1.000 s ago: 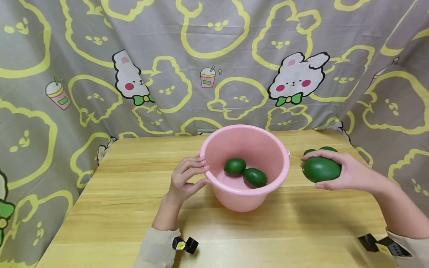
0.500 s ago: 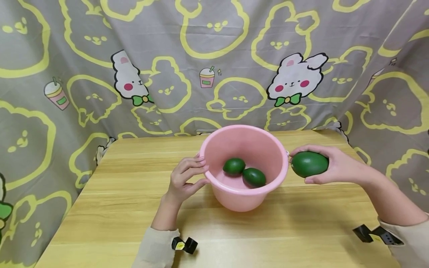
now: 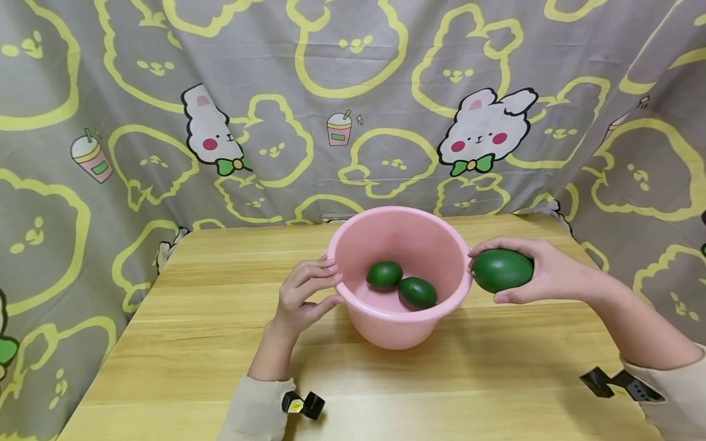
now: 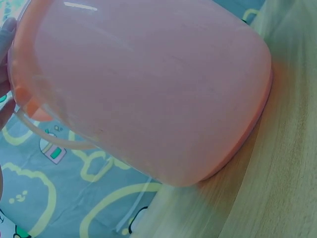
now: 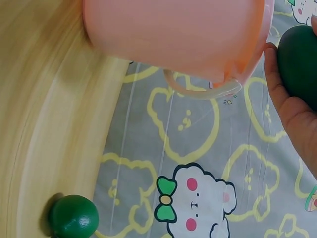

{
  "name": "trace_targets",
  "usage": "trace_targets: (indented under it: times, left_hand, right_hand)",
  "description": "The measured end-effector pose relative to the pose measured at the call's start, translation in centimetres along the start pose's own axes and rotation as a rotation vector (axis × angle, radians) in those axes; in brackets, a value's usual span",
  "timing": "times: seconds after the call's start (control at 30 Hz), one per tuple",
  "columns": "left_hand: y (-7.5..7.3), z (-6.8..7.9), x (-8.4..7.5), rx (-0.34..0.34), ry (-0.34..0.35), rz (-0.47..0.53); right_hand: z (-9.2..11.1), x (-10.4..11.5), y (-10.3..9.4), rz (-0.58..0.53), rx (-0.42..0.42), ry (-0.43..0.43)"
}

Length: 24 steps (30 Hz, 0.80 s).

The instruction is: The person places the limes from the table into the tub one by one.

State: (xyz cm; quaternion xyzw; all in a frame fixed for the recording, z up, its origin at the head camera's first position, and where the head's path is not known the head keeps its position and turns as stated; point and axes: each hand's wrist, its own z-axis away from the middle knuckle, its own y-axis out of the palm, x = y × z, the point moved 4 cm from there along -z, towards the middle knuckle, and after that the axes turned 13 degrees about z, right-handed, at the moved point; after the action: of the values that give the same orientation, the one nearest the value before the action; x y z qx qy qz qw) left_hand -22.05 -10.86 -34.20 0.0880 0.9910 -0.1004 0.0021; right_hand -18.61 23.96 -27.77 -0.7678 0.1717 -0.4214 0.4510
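Table (image 3: 198, 343) below, right hand (image 3: 546, 275) round fruit (image 3: 502, 270)

The left hand (image 3: 300, 294) holds the pink bucket (image 3: 394, 334) by its rim, thumb nearer the viewer than the fingers. Across the opening from those fingers, the right hand (image 3: 551, 269) grips a large green fruit (image 3: 502, 270), its fingertips right at the opposite rim (whether they touch it is hard to tell). Between the two hands' fingers, inside the bucket, lie two smaller-looking green fruits (image 3: 417, 293). The wooden table (image 3: 193, 318) spreads below the fingers; beyond them hangs a grey cartoon-print curtain (image 3: 386, 61).
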Motion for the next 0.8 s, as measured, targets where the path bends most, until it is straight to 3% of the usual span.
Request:
trace_targets:
  times: [0.8]
  left_hand:
    - [0.0, -0.1, -0.1, -0.002, -0.019, 0.009]
  right_hand:
    - [-1.9, 1.7, 0.8, 0.019, 0.077, -0.015]
